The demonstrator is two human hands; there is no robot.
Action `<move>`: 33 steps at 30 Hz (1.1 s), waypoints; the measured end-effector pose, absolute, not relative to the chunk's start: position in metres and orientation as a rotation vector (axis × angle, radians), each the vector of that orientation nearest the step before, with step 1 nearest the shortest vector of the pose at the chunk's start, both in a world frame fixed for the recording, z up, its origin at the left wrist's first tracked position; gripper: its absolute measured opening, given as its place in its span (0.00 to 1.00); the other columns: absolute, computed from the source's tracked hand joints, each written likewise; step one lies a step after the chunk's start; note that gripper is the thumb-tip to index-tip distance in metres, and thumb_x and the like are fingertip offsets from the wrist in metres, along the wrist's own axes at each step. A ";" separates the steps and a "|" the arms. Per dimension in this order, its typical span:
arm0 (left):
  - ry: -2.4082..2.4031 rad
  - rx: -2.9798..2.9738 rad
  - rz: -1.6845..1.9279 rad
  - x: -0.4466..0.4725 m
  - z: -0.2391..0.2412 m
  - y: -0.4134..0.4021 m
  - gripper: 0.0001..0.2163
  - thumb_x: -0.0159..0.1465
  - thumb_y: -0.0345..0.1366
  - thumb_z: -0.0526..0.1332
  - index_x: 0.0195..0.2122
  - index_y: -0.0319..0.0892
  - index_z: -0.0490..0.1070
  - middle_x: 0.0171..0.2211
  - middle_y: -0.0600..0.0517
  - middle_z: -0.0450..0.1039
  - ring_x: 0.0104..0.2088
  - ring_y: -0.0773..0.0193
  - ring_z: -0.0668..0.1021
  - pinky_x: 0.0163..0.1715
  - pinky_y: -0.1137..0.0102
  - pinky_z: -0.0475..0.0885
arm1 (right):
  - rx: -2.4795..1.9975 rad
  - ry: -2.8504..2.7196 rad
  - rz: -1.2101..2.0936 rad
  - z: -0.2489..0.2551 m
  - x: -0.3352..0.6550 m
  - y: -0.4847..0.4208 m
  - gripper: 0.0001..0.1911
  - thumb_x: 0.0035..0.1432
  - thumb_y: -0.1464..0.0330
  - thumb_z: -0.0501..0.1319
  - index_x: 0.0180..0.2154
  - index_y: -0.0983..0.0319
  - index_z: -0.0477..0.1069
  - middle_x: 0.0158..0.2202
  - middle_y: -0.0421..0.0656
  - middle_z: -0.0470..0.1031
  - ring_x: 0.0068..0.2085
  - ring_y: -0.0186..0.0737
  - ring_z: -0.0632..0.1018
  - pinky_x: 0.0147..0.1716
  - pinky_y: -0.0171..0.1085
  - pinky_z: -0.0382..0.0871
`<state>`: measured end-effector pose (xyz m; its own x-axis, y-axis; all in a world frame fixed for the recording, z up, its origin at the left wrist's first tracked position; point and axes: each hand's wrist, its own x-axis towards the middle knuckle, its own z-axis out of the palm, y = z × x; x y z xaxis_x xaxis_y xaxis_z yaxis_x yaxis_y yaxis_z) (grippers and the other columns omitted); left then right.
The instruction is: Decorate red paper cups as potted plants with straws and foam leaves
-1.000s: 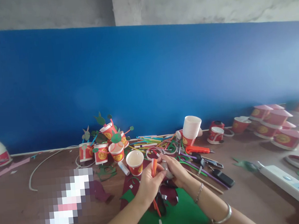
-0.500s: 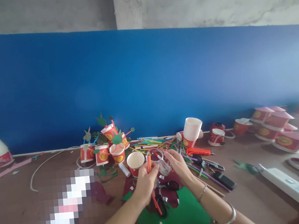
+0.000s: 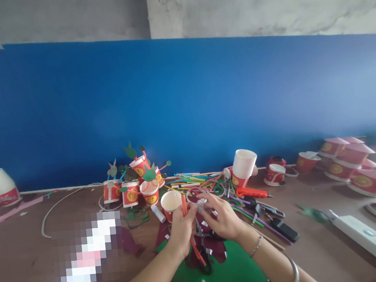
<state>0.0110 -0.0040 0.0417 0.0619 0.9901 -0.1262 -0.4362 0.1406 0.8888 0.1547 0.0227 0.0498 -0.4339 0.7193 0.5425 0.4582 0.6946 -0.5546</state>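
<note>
My left hand (image 3: pixel 181 229) is closed around an orange straw (image 3: pixel 189 228) that stands nearly upright and slants down toward the green sheet (image 3: pixel 226 278). My right hand (image 3: pixel 221 217) pinches a small clear piece of tape (image 3: pixel 200 204) next to the straw's upper part. Both hands hover over a dark red felt piece (image 3: pixel 214 250) and black scissors (image 3: pixel 203 262). A red paper cup (image 3: pixel 171 204) stands just behind my left hand.
Decorated red cups with green leaves (image 3: pixel 135 180) cluster at the back left. A heap of coloured straws (image 3: pixel 194 180), a stack of white cups (image 3: pixel 242 164), an orange cutter (image 3: pixel 251 192) and a power strip (image 3: pixel 367 235) lie to the right. More red cups (image 3: pixel 348 162) line the far right.
My hands have moved a little lower and closer to me. The right hand has let the tape ring go from its grip and now pinches a small tape piece by the straw.
</note>
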 end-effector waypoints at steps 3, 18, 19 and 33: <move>0.895 0.838 1.255 0.013 0.040 -0.005 0.24 0.46 0.54 0.68 0.26 0.43 0.58 0.12 0.66 0.46 0.13 0.78 0.49 0.13 0.77 0.43 | -1.011 -2.155 0.296 0.048 0.156 0.025 0.17 0.53 0.72 0.57 0.47 0.59 0.69 0.28 0.42 0.72 0.34 0.43 0.74 0.36 0.39 0.67; 0.665 0.721 1.014 0.006 0.039 -0.003 0.18 0.52 0.49 0.62 0.36 0.41 0.63 0.16 0.65 0.48 0.14 0.78 0.46 0.15 0.77 0.38 | -1.063 -1.431 1.029 0.044 0.155 0.039 0.14 0.52 0.59 0.61 0.33 0.63 0.74 0.17 0.38 0.69 0.19 0.32 0.65 0.20 0.33 0.56; 0.664 0.722 0.990 0.006 0.038 -0.003 0.17 0.53 0.49 0.62 0.35 0.41 0.63 0.16 0.65 0.48 0.14 0.78 0.46 0.15 0.77 0.38 | -1.040 -1.421 1.070 0.046 0.153 0.038 0.14 0.51 0.58 0.62 0.33 0.63 0.73 0.17 0.37 0.69 0.19 0.32 0.65 0.20 0.33 0.56; 0.568 0.817 0.798 0.004 0.036 -0.005 0.17 0.57 0.51 0.59 0.34 0.41 0.64 0.17 0.63 0.52 0.14 0.78 0.47 0.15 0.76 0.38 | -0.800 -1.373 1.471 0.057 0.146 0.029 0.20 0.45 0.65 0.68 0.40 0.62 0.66 0.24 0.36 0.72 0.18 0.28 0.67 0.19 0.30 0.58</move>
<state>0.0042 -0.0051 0.0356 0.5823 0.8005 -0.1420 -0.3963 0.4320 0.8101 0.1461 0.0294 0.0571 -0.3479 0.9280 0.1336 -0.1971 0.0669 -0.9781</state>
